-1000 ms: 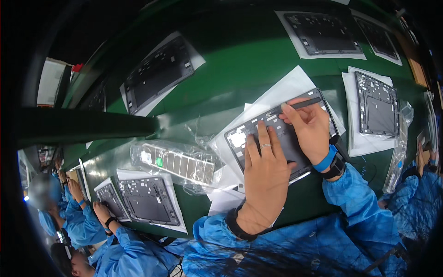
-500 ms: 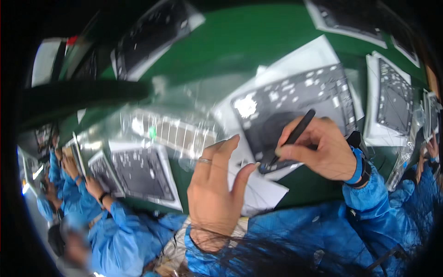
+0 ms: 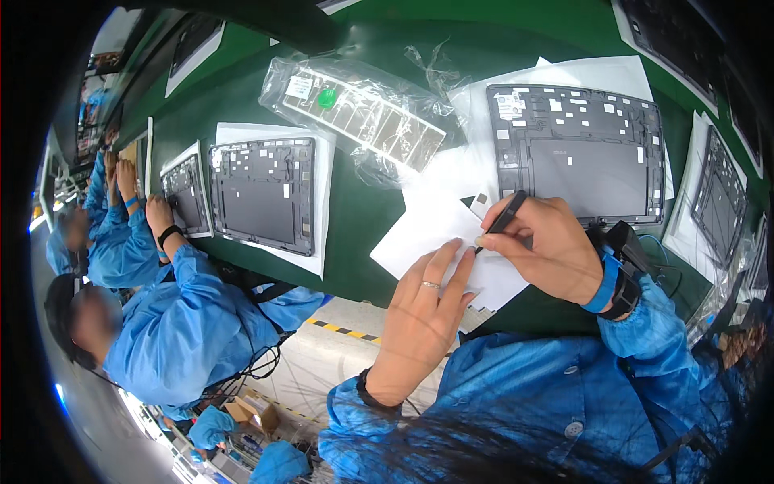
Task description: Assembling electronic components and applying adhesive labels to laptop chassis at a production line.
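My right hand (image 3: pixel 552 250) is closed round black tweezers (image 3: pixel 506 214), held slantwise like a pen. Their thin tip points down at a white sheet (image 3: pixel 411 238) at the table's near edge. On that sheet lies my left hand (image 3: pixel 427 315), fingers stretched out, with the fingertips close to the tweezers' tip. A small grey pad (image 3: pixel 481 199) shows at the sheet's far corner; whatever lies under the fingertips is hidden. Just beyond my right hand, a dark grey tablet housing (image 3: pixel 588 173) with many small white and silver patches rests on white paper.
A clear plastic bag (image 3: pixel 278 81) holds a strip of grey rectangular pads with a green dot. Another tablet housing (image 3: pixel 262 198) lies to the left, and one (image 3: pixel 717 189) to the right. A co-worker in a blue smock (image 3: pixel 193 323) sits at the left.
My hands have come together over the white sheet. The tweezers have gone from the tablet housing's near edge to the sheet. The head view has shifted, now showing more floor and co-workers.
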Demonstrator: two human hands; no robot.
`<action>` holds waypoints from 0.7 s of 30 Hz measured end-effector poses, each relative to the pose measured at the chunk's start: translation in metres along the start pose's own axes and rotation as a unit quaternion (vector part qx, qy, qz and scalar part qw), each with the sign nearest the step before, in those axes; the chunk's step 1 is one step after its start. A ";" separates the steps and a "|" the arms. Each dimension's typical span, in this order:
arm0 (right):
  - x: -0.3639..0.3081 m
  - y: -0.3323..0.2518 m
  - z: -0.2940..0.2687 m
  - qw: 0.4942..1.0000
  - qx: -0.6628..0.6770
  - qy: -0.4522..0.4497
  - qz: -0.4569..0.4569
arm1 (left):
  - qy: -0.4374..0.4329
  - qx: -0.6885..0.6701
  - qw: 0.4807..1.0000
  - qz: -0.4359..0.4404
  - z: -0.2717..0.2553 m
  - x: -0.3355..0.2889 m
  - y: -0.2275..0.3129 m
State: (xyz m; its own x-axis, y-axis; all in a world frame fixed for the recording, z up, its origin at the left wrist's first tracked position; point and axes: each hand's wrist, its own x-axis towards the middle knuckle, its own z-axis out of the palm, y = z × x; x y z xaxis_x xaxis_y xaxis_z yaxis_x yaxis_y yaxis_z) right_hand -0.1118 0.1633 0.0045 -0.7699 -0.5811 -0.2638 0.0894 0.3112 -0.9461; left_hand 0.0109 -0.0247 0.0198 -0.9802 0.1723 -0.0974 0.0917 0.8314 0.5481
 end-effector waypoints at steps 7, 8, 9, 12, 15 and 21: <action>-0.001 0.002 -0.005 1.000 0.022 -0.004 0.009 | 0.009 0.045 0.998 0.033 0.010 -0.001 -0.004; -0.001 0.004 -0.006 0.998 0.050 -0.009 0.029 | 0.010 0.048 0.998 0.036 0.010 -0.001 -0.005; -0.001 0.005 -0.007 0.998 0.049 -0.007 0.029 | 0.011 0.047 0.998 0.037 0.010 -0.001 -0.005; -0.003 0.008 -0.013 0.993 0.101 -0.010 0.062 | 0.007 0.054 0.998 0.032 0.008 0.000 -0.004; -0.005 0.006 -0.023 0.988 0.146 0.020 0.050 | 0.021 0.034 0.998 0.045 0.005 0.001 -0.006; 0.009 0.019 -0.076 0.940 0.200 0.276 -0.009 | -0.002 0.046 0.998 0.039 -0.014 0.012 0.005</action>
State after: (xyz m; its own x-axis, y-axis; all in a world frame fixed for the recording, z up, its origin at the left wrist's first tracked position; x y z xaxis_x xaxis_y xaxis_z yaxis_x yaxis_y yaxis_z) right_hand -0.1650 0.2217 -0.0015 -0.9741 -0.0709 -0.2145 0.2192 -0.0671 -0.9734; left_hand -0.0027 -0.0260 0.0325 -0.9686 0.2409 -0.0616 0.1839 0.8605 0.4751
